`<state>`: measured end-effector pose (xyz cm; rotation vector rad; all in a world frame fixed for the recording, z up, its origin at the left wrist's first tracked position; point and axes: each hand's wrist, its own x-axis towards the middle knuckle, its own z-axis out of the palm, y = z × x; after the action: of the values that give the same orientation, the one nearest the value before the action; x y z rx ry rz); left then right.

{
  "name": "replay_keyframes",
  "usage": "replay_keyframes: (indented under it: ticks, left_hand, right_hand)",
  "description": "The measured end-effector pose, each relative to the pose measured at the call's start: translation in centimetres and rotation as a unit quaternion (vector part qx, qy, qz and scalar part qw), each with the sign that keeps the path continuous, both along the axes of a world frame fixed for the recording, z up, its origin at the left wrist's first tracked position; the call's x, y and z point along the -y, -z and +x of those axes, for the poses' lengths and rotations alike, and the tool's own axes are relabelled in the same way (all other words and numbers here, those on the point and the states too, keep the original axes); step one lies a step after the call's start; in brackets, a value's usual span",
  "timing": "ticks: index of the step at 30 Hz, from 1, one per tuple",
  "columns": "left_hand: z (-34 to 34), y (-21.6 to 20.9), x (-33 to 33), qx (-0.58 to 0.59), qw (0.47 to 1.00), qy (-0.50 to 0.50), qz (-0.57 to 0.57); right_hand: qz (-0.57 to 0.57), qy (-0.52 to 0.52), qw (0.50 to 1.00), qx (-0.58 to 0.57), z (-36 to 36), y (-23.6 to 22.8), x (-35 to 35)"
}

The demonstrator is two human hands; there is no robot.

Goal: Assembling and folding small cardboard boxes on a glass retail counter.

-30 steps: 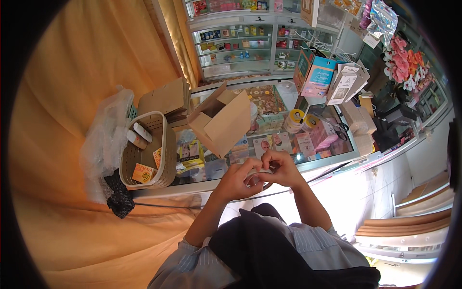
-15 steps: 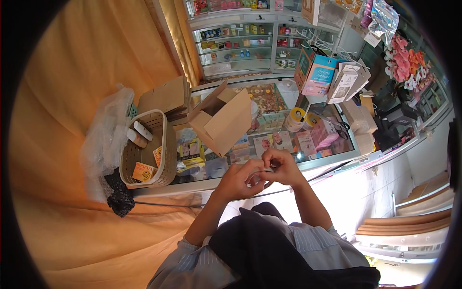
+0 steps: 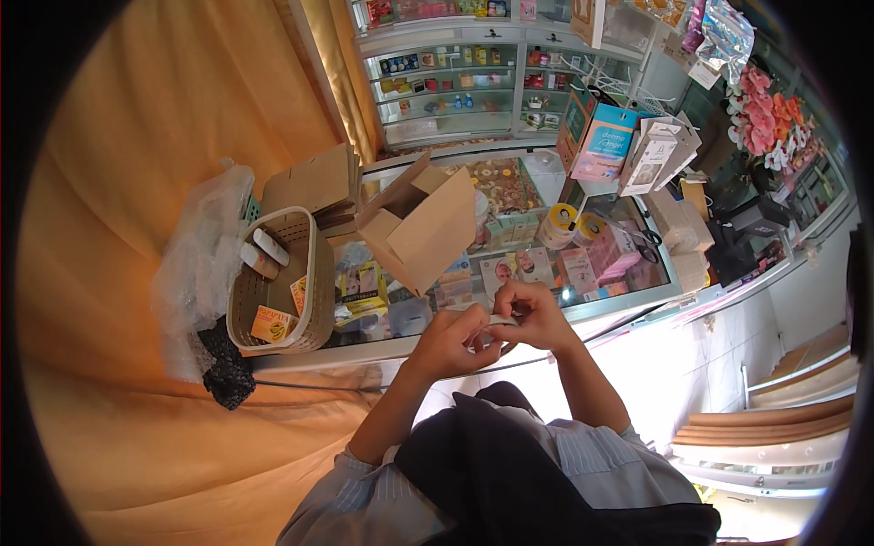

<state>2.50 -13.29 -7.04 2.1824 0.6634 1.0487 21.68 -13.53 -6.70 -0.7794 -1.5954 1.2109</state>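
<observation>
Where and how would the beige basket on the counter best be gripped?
Probably by the right-hand rim, approached from above and the right: the open-topped basket leaves that edge exposed, while clear plastic wrap crowds its left side.

I work in a shop: my glass-topped, pale-framed worktop (image 3: 378, 351) displays small packaged goods (image 3: 530, 267) beneath its glass, and white-framed glass shelving (image 3: 437, 127) beyond it carries small multicoloured boxes (image 3: 398, 65) and bottles (image 3: 462, 103).

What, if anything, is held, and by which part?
The left hand and right hand hold a small pale item from either side; what it is cannot be told.
</observation>
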Motion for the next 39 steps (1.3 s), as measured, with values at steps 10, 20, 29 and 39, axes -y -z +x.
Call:
replay_keyframes:
  ticks: [10, 20, 29, 39]
  left_hand:
    - [0.3, -0.9, 0.0, -0.001, 1.000, 0.009, -0.027]
    - [0.1, -0.9, 0.0, -0.022, 0.999, -0.001, -0.040]
    - [0.6, -1.6, 0.3, -0.016, 0.992, -0.034, -0.119]
    - [0.4, -0.7, 0.2, -0.002, 0.994, -0.051, -0.092]
  right_hand:
    - [-0.008, 0.004, 1.000, 0.004, 0.0, -0.2, 0.1]
    - [0.014, 0.005, 1.000, 0.016, 0.2, 0.2, 0.0]
    - [0.001, 0.006, 1.000, -0.006, 0.2, 0.0, 0.1]
    - [0.008, 0.014, 1.000, -0.002, 0.1, -0.5, 0.3]
